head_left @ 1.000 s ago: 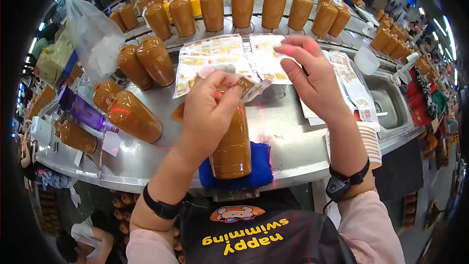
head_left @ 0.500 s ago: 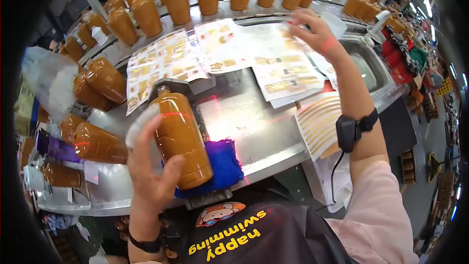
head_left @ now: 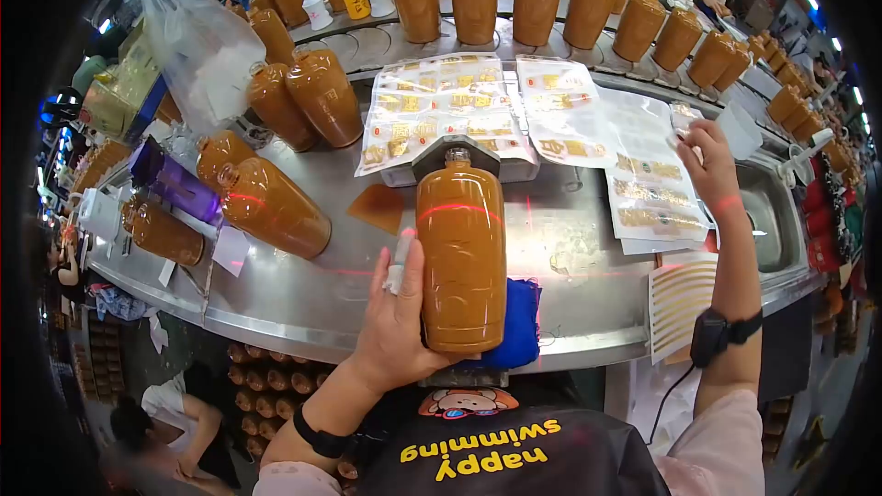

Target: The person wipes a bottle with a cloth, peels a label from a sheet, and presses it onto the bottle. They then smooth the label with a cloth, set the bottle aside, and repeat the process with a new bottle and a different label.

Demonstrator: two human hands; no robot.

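Observation:
A glossy brown bottle (head_left: 461, 257) lies tilted on its back in front of me, its neck in a dark grey angled holder (head_left: 496, 162). A blue cloth (head_left: 524, 321) shows beside and under its base. My left hand (head_left: 400, 317), with white wrapping on a finger, grips the bottle's lower left side; part of the thumb is hidden by the base. At the right, my right hand (head_left: 709, 158) pinches a small clear sticker (head_left: 682, 118) at the top corner of a sheet of gold stickers (head_left: 648, 165). A red laser line crosses the bottle.
More sticker sheets (head_left: 436, 110) lie behind the holder. Brown bottles stand along the conveyor (head_left: 367, 32), and others lean at the left by a plastic bag (head_left: 197, 46). A sink (head_left: 767, 220) and a striped gold sheet (head_left: 682, 298) are at the right. Other people work nearby.
My view has swung left and levelled. My left hand has gone from spread beside the bottle to gripping its lower side. My right hand's fingers have closed at the sheet's corner.

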